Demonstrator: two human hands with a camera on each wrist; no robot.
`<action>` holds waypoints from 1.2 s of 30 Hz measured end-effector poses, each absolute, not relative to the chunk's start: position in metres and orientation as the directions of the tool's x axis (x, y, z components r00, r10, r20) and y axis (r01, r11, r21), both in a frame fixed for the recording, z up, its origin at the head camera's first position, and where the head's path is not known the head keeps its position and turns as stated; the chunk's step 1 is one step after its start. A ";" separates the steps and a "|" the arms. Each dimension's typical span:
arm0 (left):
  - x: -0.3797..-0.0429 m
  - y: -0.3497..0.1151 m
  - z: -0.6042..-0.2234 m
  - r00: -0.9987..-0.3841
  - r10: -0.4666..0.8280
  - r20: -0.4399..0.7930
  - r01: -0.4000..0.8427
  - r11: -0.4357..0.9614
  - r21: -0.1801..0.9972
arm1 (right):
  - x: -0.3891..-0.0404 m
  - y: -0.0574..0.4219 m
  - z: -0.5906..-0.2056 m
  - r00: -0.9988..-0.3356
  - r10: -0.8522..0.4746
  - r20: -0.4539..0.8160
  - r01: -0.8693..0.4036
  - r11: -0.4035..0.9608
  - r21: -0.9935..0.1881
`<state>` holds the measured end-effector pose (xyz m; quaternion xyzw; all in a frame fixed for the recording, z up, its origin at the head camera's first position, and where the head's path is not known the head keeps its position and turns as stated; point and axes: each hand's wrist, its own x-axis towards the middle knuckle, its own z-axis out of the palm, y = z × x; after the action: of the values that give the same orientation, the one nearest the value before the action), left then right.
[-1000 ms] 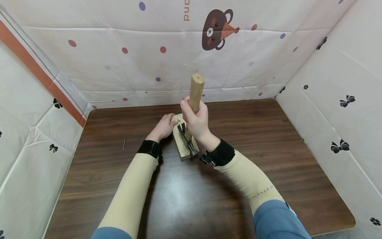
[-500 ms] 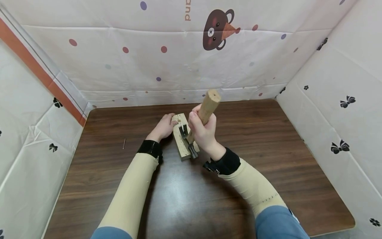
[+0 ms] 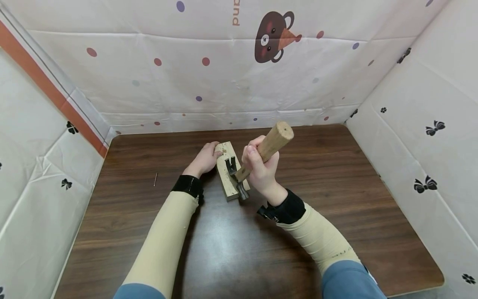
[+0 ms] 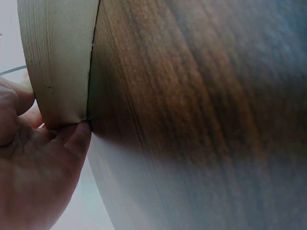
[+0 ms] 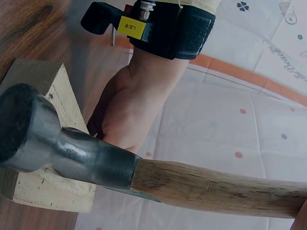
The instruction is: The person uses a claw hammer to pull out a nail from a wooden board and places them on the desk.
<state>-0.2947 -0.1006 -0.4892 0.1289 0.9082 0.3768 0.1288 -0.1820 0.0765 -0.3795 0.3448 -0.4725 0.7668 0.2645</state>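
Observation:
A pale wooden block (image 3: 227,182) lies lengthwise on the table, with small holes or marks at its far end. My left hand (image 3: 205,160) grips that far end, thumb at the near side; in the left wrist view its fingers bend round the block's end. My right hand (image 3: 263,169) holds a claw hammer (image 3: 275,141) by its wooden handle, which leans to the right. Over the block sits the dark metal head, claw pointing away from me and round striking face (image 5: 17,127) toward me. Whether the claw has hold of a nail is hidden.
To the left of my left hand a thin nail (image 3: 155,179) lies on the brown wood-grain table (image 3: 123,232). White printed sheets (image 3: 168,83) rise behind the table and along both sides.
The hammer's handle has tipped from nearly upright over to the right and down, with my right hand moving along. The head has stayed over the block. My left hand and the block have kept still.

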 end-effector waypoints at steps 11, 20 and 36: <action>-0.294 -0.102 -0.490 -0.933 0.333 -0.135 0.135 0.675 0.725 | -0.181 0.075 -0.380 -0.608 0.078 0.790 -0.738 -0.425 -0.525; -0.294 -0.103 -0.491 -0.933 0.336 -0.131 0.141 0.673 0.727 | -0.183 0.076 -0.380 -0.601 0.101 0.793 -0.753 -0.404 -0.519; -0.292 -0.105 -0.492 -0.928 0.360 -0.098 0.177 0.655 0.735 | -0.180 0.077 -0.376 -0.614 0.129 0.779 -0.759 -0.369 -0.537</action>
<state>-0.2924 -0.1047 -0.4920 0.1489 0.9019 0.3878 0.1183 -0.1800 0.0772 -0.3756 0.3284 -0.4796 0.7595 0.2920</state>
